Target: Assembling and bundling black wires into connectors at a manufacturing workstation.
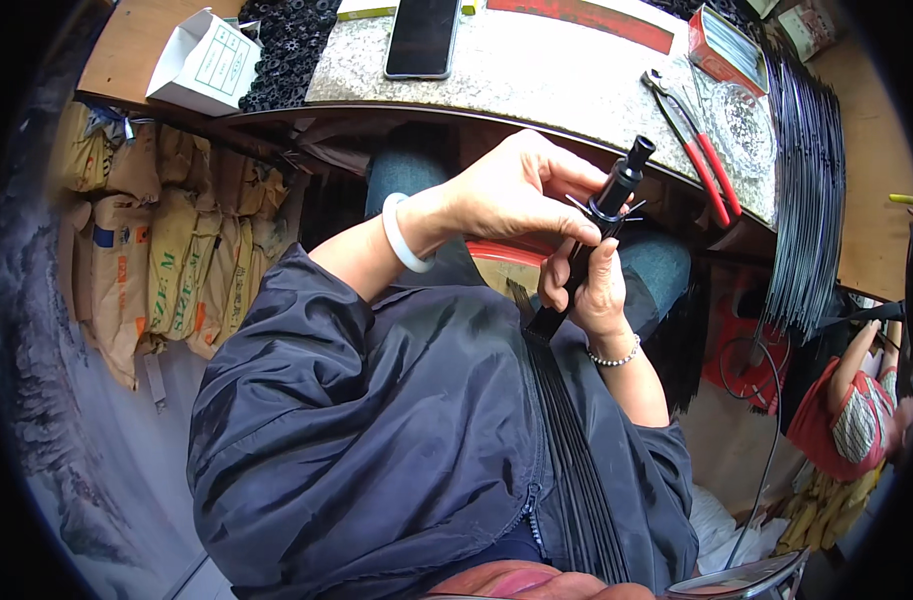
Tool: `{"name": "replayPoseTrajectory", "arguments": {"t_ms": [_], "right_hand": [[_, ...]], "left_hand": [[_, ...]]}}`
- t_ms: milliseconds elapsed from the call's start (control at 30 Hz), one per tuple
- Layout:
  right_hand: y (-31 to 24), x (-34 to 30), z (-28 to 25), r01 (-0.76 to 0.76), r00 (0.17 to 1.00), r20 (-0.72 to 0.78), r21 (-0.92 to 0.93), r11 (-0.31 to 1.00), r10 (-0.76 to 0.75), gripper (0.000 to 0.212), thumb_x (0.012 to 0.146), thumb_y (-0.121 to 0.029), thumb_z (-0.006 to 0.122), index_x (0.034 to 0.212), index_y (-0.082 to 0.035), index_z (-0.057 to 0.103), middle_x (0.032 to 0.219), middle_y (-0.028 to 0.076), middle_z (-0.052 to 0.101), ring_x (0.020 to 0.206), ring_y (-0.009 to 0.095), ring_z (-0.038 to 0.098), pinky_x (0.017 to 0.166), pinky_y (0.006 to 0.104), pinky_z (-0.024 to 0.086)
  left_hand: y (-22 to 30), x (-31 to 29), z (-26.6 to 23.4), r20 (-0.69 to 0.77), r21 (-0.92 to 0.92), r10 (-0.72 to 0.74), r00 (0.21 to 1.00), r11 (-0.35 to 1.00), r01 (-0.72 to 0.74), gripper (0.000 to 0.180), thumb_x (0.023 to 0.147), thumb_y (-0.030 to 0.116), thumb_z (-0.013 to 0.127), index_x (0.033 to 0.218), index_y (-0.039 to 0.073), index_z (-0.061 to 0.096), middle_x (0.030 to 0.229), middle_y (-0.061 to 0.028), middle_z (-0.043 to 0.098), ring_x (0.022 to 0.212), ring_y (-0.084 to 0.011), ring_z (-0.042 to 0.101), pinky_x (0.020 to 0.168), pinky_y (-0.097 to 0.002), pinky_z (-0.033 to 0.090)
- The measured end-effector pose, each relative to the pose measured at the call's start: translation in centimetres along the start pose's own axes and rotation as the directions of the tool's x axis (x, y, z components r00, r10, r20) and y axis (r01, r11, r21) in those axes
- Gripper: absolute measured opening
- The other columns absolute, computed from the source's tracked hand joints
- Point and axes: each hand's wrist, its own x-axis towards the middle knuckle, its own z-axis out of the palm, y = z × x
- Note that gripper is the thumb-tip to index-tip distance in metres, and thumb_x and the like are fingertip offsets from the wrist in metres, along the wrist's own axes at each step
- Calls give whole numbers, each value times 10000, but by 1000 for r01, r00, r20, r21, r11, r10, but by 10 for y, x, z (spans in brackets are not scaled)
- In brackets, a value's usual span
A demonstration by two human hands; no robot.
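The black tube (627, 178) is in front of the person's chest, just below the near edge of the surface (566, 95), its open end tilted up and away. The left hand (521, 190) has its thumb and fingers closed round the tube near a collar from which thin spikes stick out; the far fingertips are partly hidden behind the tube. The right hand (598, 288) grips lower down, thumb upward, its fingers covering much of the shaft. Thin black rods (581, 460) run down over the dark jacket (376, 430); against that cloth they are hard to make out, and whether they join the tube is not clear.

On the surface, the phone (421, 40) is cut off by the top edge. The red-handled pliers (696, 162) lie beside a clear dish (742, 125), whose contents I cannot tell. A bundle of black rods (808, 190) hangs off the right side. At the far right, another person (848, 425) is only partly in view. Sacks (171, 250) at left overlap one another.
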Motion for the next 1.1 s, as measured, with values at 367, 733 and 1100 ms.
{"name": "replayPoseTrajectory", "arguments": {"t_ms": [367,733,1100], "right_hand": [[-23,-25,18,76,997,21,-247,966,-73,661,876,-680,325,677,-67,472,522,26,489,453,125,480,444,259,377],[-46,49,-2,224,957,204,-62,973,-208,648,931,-582,322,820,26,518,687,141,605,611,199,609,597,268,498],[-32,61,9,288,908,-218,-298,910,-358,348,970,-305,448,751,-39,493,609,51,540,486,134,514,471,215,416]], "left_hand": [[4,-37,28,111,300,330,938,888,-348,305,753,15,716,1040,-53,641,883,-167,682,795,-176,679,707,-276,523],[-9,24,-9,71,-459,181,981,879,-129,540,811,394,688,1082,-59,571,946,-109,624,619,-111,622,458,-180,485],[-2,28,1,-247,-300,250,936,899,-319,631,924,397,506,1357,-25,329,1101,-147,589,981,-178,595,871,-296,479]]}}
